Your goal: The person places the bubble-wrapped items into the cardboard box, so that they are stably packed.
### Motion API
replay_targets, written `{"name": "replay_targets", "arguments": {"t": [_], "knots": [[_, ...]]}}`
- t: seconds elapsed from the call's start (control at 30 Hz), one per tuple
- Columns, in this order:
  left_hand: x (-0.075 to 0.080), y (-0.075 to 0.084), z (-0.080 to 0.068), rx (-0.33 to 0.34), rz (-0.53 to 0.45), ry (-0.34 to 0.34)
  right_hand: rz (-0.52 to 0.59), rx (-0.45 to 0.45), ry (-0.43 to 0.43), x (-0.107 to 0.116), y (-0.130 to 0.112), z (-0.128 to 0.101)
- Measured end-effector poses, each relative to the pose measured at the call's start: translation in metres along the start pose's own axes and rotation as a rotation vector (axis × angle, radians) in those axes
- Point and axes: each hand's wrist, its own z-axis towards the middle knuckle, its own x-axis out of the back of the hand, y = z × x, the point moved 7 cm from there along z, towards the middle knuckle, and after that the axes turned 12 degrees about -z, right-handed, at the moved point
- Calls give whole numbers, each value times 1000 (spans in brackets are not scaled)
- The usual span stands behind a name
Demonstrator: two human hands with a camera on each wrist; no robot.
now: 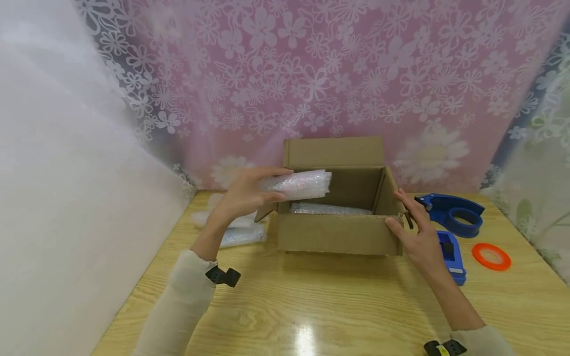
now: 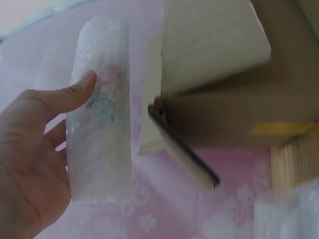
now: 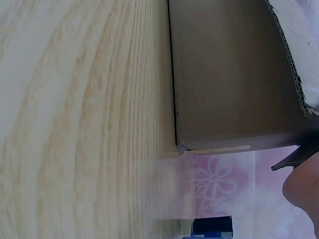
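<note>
My left hand [image 1: 238, 198] holds a bubble-wrapped package [image 1: 307, 185] over the left side of an open cardboard box [image 1: 338, 236]. In the left wrist view the thumb presses along the wrap [image 2: 99, 149], and faint red and green show through it. Another bubble-wrapped piece [image 1: 329, 208] lies inside the box along its front wall. At the box's right front corner, my right hand [image 1: 417, 240] grips the edge, thumb on the front and fingers along the right side. Only a small part of that hand [image 3: 304, 186] enters the right wrist view.
More bubble-wrapped packages [image 1: 244, 235] lie left of the box. To the right are a blue tape dispenser [image 1: 445, 212], a blue plastic tool [image 1: 457, 274] and an orange-red ring-shaped roll [image 1: 478, 256]. A flowered pink curtain [image 1: 311, 74] hangs behind the wooden table [image 1: 311, 296].
</note>
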Motion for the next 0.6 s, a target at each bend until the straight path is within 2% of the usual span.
{"name": "replay_targets", "arguments": {"t": [0.37,0.6], "knots": [[-45,4,36,-10,-47,-36,10,-17,-5,0,1,0],[-69,0,45,-4,45,-78,24,-12,2,-1,1,1]]}}
